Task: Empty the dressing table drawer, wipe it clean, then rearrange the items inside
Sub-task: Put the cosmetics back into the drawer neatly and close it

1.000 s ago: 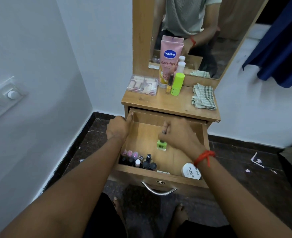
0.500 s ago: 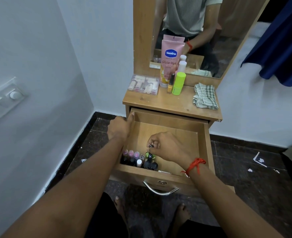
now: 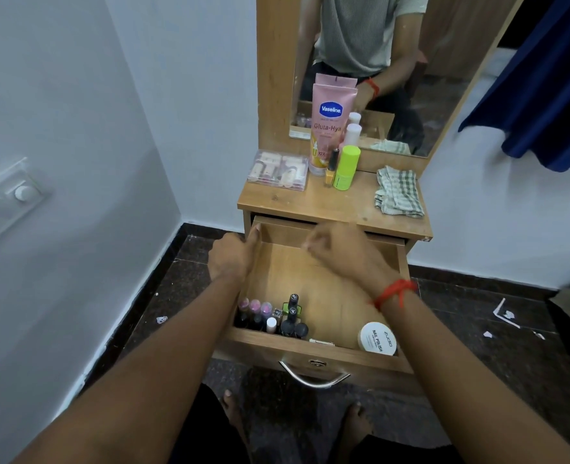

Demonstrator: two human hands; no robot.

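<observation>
The drawer (image 3: 313, 354) stands pulled well out, its handle (image 3: 313, 380) nearest. In the front left corner a tight cluster of nail polish bottles (image 3: 273, 318) stands upright, the bottles touching one another; a white jar (image 3: 377, 338) lies tilted in the front right corner, and a small flat item (image 3: 322, 343), too small to identify, rests against the front wall between them.

Further in, the left hand (image 3: 231, 256) is clamped on the drawer's left wall near its back. The right hand (image 3: 340, 249) hangs over the bare back part of the drawer, fingers loosely curled; I cannot tell whether it holds anything, as it is blurred.

On the desk (image 3: 310, 204) behind stand a pink tube (image 3: 330, 122), a yellow bottle (image 3: 331, 169), a green stick (image 3: 346, 167) and a clear box (image 3: 278, 169) at the back left, with a cloth (image 3: 399, 192) at the right edge.

Risks, as I judge them:
- Reaching for the tall tube could knock over the slim bottle and stick just beside it.
- Dropping another item near the packed cluster could topple the bottles like skittles.
- Weight on the extended drawer wall could strain its runners.
</observation>
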